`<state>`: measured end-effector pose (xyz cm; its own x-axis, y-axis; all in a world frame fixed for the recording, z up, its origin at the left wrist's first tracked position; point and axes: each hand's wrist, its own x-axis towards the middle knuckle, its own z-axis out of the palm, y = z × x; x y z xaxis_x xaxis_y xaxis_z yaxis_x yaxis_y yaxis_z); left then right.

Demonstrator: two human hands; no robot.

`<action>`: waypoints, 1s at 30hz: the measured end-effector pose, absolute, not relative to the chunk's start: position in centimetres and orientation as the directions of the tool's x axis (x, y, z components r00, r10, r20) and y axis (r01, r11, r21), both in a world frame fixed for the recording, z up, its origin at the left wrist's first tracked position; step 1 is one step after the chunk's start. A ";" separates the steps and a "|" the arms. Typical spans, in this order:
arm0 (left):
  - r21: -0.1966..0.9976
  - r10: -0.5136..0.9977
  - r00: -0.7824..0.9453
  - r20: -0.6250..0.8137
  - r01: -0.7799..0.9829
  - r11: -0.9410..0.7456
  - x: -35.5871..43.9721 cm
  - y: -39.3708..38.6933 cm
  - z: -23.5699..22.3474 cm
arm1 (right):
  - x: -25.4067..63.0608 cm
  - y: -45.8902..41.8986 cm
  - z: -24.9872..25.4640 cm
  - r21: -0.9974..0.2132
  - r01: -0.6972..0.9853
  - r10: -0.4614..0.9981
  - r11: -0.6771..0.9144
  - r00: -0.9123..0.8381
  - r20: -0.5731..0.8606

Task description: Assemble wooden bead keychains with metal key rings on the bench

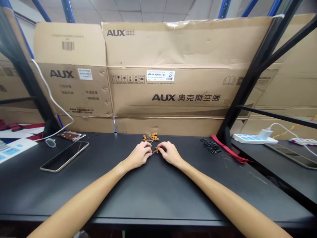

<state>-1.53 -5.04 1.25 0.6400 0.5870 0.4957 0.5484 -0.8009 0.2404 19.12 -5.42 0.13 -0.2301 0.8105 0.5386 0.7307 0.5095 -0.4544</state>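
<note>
AUX air-conditioner cartons (170, 66) stand behind the black bench (158, 195), which carries a smartphone (64, 156) at left and a pile of black rings (211, 145) beside a red strap (229, 149) at right. Most of the brown pieces with metal rings still lie in a heap (150, 137) beyond the hands. One small brown piece (156, 150) sits apart between them. The right hand (170, 153) looks pinched shut on it, while the left hand (138, 155) curls just beside it, its hold unclear.
</note>
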 end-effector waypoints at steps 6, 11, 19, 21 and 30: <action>0.200 0.613 0.630 0.477 0.601 -0.774 -1.9 -4.7 1.1 | 20.0 -4.6 -0.3 -0.466 0.770 0.835 0.435 -0.151 0.530; 0.127 0.631 0.597 0.495 0.669 -0.732 -2.7 -4.1 1.3 | 19.6 -4.9 -0.4 -0.383 0.829 0.846 0.408 -0.186 0.499; 0.090 0.691 0.534 0.487 0.757 -0.648 -3.8 -2.2 1.1 | 20.1 -4.9 -0.2 -0.294 0.918 0.871 0.265 -0.097 0.482; 0.068 0.657 0.598 0.460 0.714 -0.697 -3.5 -1.7 1.1 | 20.0 -4.9 -0.2 -0.285 0.919 0.862 0.272 -0.102 0.496; 0.076 0.608 0.695 0.384 0.632 -0.771 -2.7 -3.1 1.6 | 20.0 -4.9 -0.3 -0.276 0.924 0.872 0.266 -0.109 0.476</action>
